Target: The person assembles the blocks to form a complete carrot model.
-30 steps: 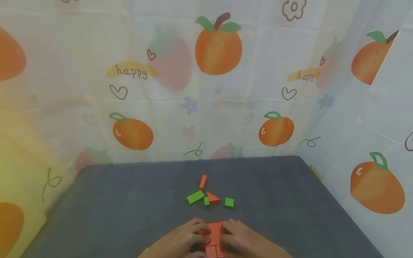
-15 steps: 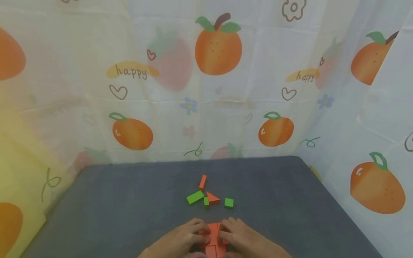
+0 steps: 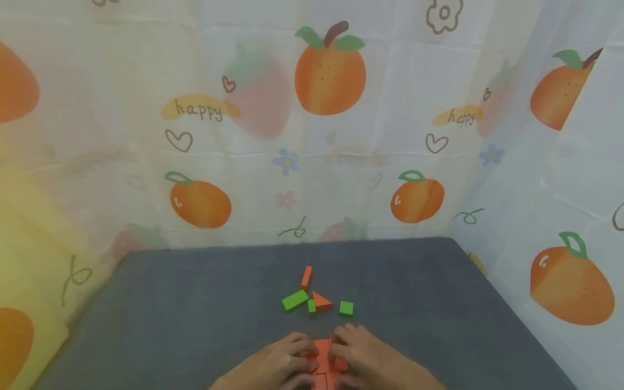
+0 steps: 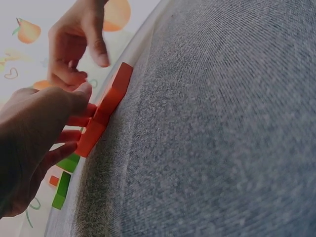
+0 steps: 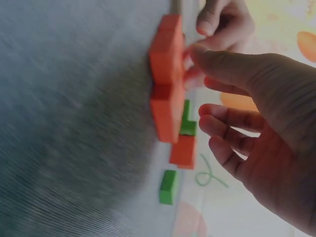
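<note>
Several flat orange blocks (image 3: 323,353) lie fitted against each other on the cloth-covered table, low in the head view. My left hand (image 3: 286,360) reaches over their left side. In the left wrist view its extended fingers touch the side of the orange blocks (image 4: 114,94), the thumb near the top. My right hand (image 3: 368,355) hovers over their right side. From the right wrist, the right hand (image 5: 266,108) shows loosely bent fingers and nothing between them, apart from the orange blocks (image 5: 165,59). The hands hide the outer parts of the group.
Beyond the hands lie a green rectangular block (image 3: 294,300), a small green block (image 3: 312,309), a green square block (image 3: 346,309), an orange triangular block (image 3: 322,302) and a thin orange block (image 3: 306,277). A fruit-printed curtain (image 3: 331,189) borders the dark table (image 3: 195,303).
My right fingers have shifted left over the orange blocks from their right edge, and the right hand has risen slightly. My left hand stays nearly where it was. The farther blocks lie unmoved.
</note>
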The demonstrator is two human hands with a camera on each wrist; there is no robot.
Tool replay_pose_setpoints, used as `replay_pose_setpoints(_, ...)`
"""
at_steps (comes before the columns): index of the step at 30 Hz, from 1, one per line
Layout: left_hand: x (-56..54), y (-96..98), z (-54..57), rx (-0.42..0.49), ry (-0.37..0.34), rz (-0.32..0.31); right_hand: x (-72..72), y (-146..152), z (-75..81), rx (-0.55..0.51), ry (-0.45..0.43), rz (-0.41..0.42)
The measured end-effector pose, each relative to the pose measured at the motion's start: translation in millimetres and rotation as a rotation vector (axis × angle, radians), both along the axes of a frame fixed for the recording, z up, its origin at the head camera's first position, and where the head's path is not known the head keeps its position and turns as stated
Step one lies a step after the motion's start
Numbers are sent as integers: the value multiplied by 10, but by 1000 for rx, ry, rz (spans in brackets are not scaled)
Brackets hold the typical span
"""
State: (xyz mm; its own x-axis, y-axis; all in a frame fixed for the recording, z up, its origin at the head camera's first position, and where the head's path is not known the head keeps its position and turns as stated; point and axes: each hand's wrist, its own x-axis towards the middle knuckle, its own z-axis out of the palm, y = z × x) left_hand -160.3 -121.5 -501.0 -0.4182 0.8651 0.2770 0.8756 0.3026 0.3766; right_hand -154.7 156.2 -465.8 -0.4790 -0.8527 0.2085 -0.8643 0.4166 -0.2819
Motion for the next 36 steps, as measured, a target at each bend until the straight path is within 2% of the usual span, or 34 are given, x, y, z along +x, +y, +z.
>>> replay_pose_setpoints(4, -15, -9, -5, 5, 63, -4, -194, -27, 146, -5, 43, -61)
replay_pose_setpoints(6, -22, -14, -7, 12, 83, -7, -381, -54, 232, 12, 61, -108)
replay_pose_setpoints(10, -35, -22, -12, 22, 115, -16, -865, -150, 344, 70, 97, -190)
replay_pose_setpoints(14, -39, -31, -28, 29, 121, -24, -1289, -315, 331, 137, 79, -205)
replay_pose_setpoints(18, -36, -20, -50, 55, 92, -46, -1520, -454, 214, 220, 1, -174)
replay_pose_setpoints(20, -36, -10, -57, 68, 83, -55, -1583, -498, 135, 258, 35, -169)
replay_pose_setpoints(22, -40, 0, -63, 75, 85, -57, -1619, -505, 55, 289, 133, -203)
replay_pose_setpoints(25, -46, 12, -72, 82, 78, -60, -1631, -416, -20, 318, 299, -311)
replay_pose_setpoints(28, -49, 19, -79, 80, 68, -59, -1594, -196, -40, 352, 391, -443)
replay_pose_setpoints(31, -48, 15, -77, 68, 63, -47, -1528, 71, -27, 367, 362, -511)
replay_pose_setpoints(36, -47, 4, -52, 48, 42, -35, -1446, 383, 15, 347, 230, -498)
